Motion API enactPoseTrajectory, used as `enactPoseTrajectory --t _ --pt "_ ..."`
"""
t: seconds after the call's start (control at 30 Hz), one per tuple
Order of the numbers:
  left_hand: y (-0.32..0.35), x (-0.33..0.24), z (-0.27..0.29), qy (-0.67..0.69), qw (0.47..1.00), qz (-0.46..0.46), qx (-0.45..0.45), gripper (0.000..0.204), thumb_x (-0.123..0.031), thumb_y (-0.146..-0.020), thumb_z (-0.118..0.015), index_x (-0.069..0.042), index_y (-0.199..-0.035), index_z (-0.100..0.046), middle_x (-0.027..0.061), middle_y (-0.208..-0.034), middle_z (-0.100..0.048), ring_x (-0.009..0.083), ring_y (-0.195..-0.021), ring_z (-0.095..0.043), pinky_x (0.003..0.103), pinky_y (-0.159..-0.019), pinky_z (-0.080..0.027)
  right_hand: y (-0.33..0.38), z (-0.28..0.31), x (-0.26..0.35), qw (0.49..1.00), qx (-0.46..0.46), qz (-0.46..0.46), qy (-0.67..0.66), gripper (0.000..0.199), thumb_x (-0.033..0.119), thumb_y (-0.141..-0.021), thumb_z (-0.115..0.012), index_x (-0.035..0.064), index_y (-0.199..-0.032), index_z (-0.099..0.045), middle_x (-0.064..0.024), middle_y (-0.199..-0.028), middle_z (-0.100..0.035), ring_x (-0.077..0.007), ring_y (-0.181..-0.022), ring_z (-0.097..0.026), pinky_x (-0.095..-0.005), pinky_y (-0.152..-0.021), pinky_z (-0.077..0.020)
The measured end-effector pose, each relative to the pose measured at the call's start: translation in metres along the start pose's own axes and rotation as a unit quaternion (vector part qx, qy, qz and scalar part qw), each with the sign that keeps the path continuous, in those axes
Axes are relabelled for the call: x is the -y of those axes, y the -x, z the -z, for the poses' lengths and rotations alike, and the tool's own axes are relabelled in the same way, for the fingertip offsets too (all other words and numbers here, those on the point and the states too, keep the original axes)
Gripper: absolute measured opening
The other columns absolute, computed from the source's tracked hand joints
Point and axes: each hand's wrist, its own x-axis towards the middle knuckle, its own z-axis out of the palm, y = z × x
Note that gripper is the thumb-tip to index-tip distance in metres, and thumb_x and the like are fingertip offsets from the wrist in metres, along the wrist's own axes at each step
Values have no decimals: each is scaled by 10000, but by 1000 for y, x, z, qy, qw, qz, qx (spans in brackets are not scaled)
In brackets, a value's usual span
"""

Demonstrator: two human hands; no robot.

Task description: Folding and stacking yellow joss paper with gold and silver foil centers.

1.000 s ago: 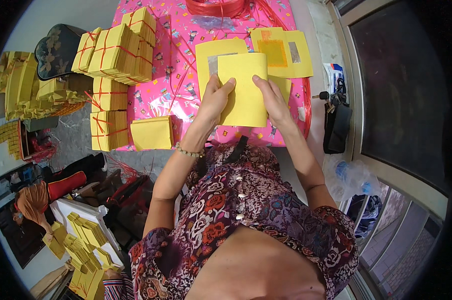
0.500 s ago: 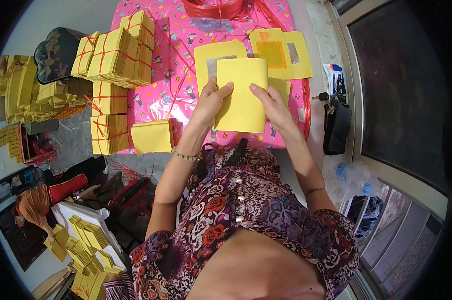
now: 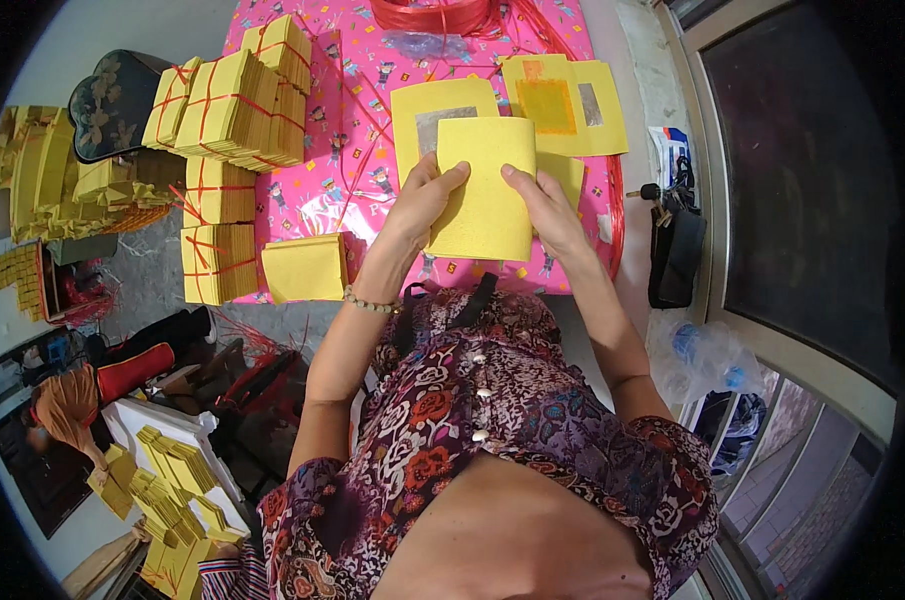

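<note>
A yellow paper (image 3: 484, 210), apparently folded, is held upright over the table's near part between my two hands. My left hand (image 3: 427, 203) grips its left edge with the thumb lying on the front; the fingers behind are hidden. At the right edge my right hand (image 3: 550, 208) pinches it the same way. Just beyond lies a yellow sheet (image 3: 404, 110) with a silver patch, partly covered by the held paper. Farther right rests another sheet bearing an orange square (image 3: 546, 107). A small stack of folded yellow paper (image 3: 302, 270) sits to the left of my left forearm.
Yellow bundles tied with red string (image 3: 218, 112) are piled on the left of the pink patterned tablecloth (image 3: 317, 190). A red string coil (image 3: 437, 15) lies at the far edge. Keys (image 3: 651, 191) and a black case (image 3: 678, 258) sit right. Another person works lower left by yellow papers (image 3: 177, 470).
Both hands keep the same hold on the yellow paper, which has barely shifted. The whole view has moved very slightly.
</note>
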Motion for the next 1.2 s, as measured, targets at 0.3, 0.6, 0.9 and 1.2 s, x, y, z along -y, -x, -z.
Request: enactPoseTrajectory --t 0.3,0.6,0.9,1.2 --pt "2 8 -5 -60 992 -106 13 339 -78 -945 -483 43 -1247 -388 130 -1164 -554 164 -1041 -541 293 -895 -441 6 -3 0 998 6 58 13 341 240 -953 -530 -36 -1150 -556 -52 -969 -639 -86 -858 -592 -242 -735 -485" --pt "25 17 -11 -138 964 -228 21 411 -70 -952 -473 25 -1326 -333 129 -1200 -521 151 -1090 -500 279 -914 -413 18 -4 9 992 -8 126 -12 293 197 -958 -529 -24 -1146 -561 -40 -972 -636 -73 -853 -586 -230 -743 -483" --pt "34 19 -5 -139 966 -217 26 405 -65 -946 -485 -6 -1328 -364 107 -1212 -533 148 -1104 -503 284 -934 -403 16 -2 19 984 -40 171 -35 231 149 -943 -553 -17 -1098 -593 -32 -936 -649 -54 -808 -583 -214 -711 -477" --pt "39 18 -1 -124 971 -199 40 359 -56 -946 -477 -8 -1291 -392 100 -1182 -551 145 -1089 -512 284 -924 -409 19 10 12 987 -66 144 -9 239 186 -924 -594 -5 -1067 -615 -16 -830 -654 -44 -724 -582 -188 -605 -467"
